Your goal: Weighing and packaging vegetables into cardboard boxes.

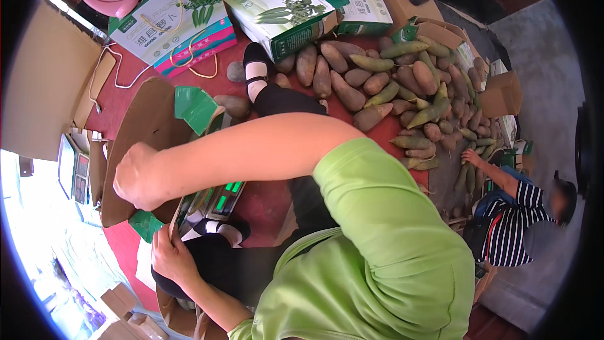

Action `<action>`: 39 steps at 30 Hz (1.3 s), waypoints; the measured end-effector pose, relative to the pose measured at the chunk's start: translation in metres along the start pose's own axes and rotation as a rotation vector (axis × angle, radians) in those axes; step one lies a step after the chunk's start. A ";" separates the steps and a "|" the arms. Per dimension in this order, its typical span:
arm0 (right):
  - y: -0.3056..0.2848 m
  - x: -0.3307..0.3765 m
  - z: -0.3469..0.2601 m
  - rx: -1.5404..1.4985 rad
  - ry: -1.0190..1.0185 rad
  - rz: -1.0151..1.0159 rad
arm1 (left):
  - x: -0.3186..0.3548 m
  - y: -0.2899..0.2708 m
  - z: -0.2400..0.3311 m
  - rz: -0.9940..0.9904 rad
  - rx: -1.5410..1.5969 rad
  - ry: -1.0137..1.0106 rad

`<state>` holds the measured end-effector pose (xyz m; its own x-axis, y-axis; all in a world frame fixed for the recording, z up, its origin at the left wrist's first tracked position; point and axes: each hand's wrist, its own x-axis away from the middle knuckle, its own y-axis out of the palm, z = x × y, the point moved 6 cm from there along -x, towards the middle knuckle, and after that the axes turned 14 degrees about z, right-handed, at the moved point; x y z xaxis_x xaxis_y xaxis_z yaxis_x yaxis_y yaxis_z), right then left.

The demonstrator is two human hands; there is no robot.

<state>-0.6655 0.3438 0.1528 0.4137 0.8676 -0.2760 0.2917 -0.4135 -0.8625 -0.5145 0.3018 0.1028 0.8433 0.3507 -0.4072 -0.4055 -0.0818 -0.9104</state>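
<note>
My left hand (171,257) grips the lower edge of the brown cardboard box flap (148,132); just above it, my right hand (139,176) closes in a fist on the same edge. The board likely handles light and stiff, though creasable; hold near edges. Sweet potatoes (402,91) lie far right.

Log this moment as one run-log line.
left hand: grips carton edge | right hand: presses carton flap | nearby: scale, tuber pile
</note>
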 end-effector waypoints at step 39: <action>0.022 0.409 0.497 0.373 1.461 0.189 | 0.001 0.008 -0.008 0.000 0.018 -0.050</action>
<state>-0.9188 0.8270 -0.1898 0.9494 -0.3074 0.0651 0.0030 -0.1984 -0.9801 -0.5144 0.2944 0.0946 0.8249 0.3972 -0.4021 -0.4118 -0.0650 -0.9090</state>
